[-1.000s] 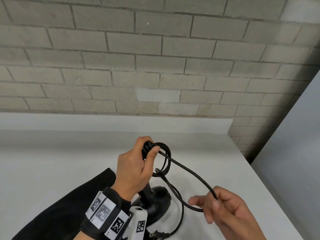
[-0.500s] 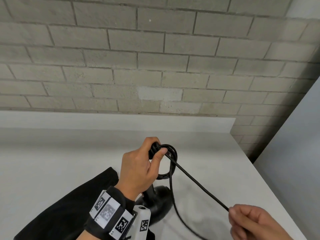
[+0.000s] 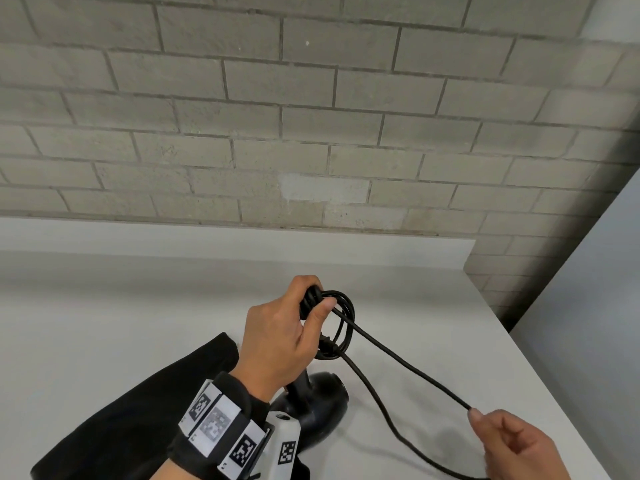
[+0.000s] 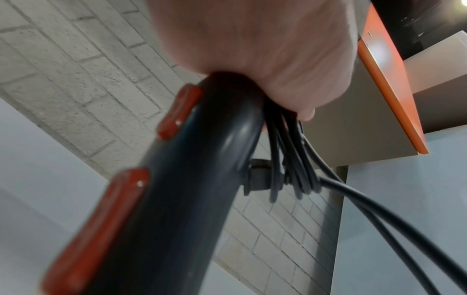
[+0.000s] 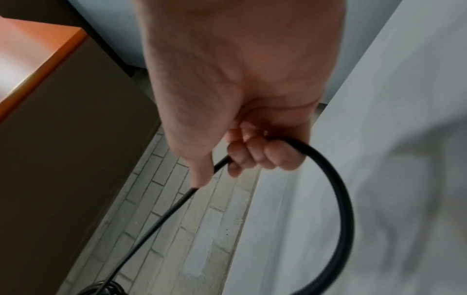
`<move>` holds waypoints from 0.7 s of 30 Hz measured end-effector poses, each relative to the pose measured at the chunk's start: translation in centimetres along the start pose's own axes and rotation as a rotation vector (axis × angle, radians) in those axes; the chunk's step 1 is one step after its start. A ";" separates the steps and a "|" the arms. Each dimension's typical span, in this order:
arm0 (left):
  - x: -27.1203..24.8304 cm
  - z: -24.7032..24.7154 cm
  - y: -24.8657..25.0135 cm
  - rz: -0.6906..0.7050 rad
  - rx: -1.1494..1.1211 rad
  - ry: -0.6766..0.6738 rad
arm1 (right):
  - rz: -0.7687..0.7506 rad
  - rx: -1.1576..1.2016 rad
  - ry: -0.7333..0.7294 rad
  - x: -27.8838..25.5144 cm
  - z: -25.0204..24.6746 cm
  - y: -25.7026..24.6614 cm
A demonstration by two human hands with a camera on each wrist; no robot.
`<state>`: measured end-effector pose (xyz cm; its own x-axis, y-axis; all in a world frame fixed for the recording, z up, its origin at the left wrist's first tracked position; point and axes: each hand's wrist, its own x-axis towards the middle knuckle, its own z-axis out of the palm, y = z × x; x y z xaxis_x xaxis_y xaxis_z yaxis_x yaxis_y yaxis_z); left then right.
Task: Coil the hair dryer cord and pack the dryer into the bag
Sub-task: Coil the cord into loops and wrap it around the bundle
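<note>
Hair dryer (image 3: pixel 311 403) stood on the white table (image 3: pixel 104 306), barrel end down, handle raised toward the wall. Its handle (image 4: pixel 177 189) was black with two red switches (image 4: pixel 106 219) along one side, seen close in the left wrist view.

Cord (image 3: pixel 408 368): several loops were gathered in a small coil (image 3: pixel 341 323) at the top of the handle. One free strand ran taut from the coil down and to the right. A second, slacker strand dropped from the coil to the tabletop and curved off toward the lower right edge of the head view. The plug was not identifiable in any view.

Left hand (image 3: pixel 277 341) was wrapped round the handle top, thumb pressed over the coiled loops, pinning them against the handle. A band with black-and-white markers (image 3: pixel 221 427) sat on that wrist.

Right hand (image 3: pixel 512 448) was low at the right, well apart from the dryer, fingers (image 5: pixel 260 153) curled round the cord with the thumb alongside; the cord left the far side of the fist in a wide arc.

Black bag (image 3: pixel 131 410) lay flat on the table at the lower left, just beside the dryer and partly under the left forearm.

Beyond: a grey brick wall (image 3: pixel 311 116) behind the table, a pale panel (image 3: pixel 588 306) at the right. An orange-edged board (image 4: pixel 394 89) showed in the wrist views.
</note>
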<state>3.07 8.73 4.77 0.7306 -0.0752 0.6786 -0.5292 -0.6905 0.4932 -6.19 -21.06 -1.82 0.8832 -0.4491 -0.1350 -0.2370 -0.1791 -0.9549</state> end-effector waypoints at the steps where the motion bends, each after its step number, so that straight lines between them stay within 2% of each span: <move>1: 0.0 0.0 0.0 -0.002 0.001 0.003 | -0.026 -0.041 0.061 0.3 0.1 -0.1; 5: 0.1 -0.1 -0.2 -0.044 0.004 0.023 | -0.092 -0.161 0.244 0.6 1.6 -1.1; 7: 0.1 -0.2 -0.2 -0.048 0.016 0.020 | -0.250 -0.161 0.260 -0.3 2.9 -1.6; 8: 0.1 -0.2 -0.2 -0.045 0.022 0.017 | -0.336 -0.133 0.224 -1.3 3.9 -2.4; 10: 0.1 -0.1 0.0 -0.038 0.028 0.012 | -0.503 -0.096 0.052 -3.1 6.2 -3.7; 12: 0.1 0.0 0.0 -0.035 0.036 0.011 | -0.588 -0.144 -0.131 -4.4 8.3 -4.7; 14: 0.1 -0.1 0.1 -0.033 0.041 0.020 | -0.587 -0.255 -0.277 -4.7 10.2 -4.8; 17: 0.0 -0.2 0.4 -0.023 0.031 0.016 | -0.542 -0.398 -0.348 -5.0 12.9 -5.1; 21: -0.1 -0.3 0.5 -0.003 0.042 0.014 | -0.597 -0.245 -0.413 -4.8 13.9 -5.9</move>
<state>2.59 8.59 5.10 0.7260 -0.0636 0.6847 -0.5083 -0.7203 0.4720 -3.38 -5.67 0.78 0.9577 0.1394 0.2518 0.2875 -0.4992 -0.8174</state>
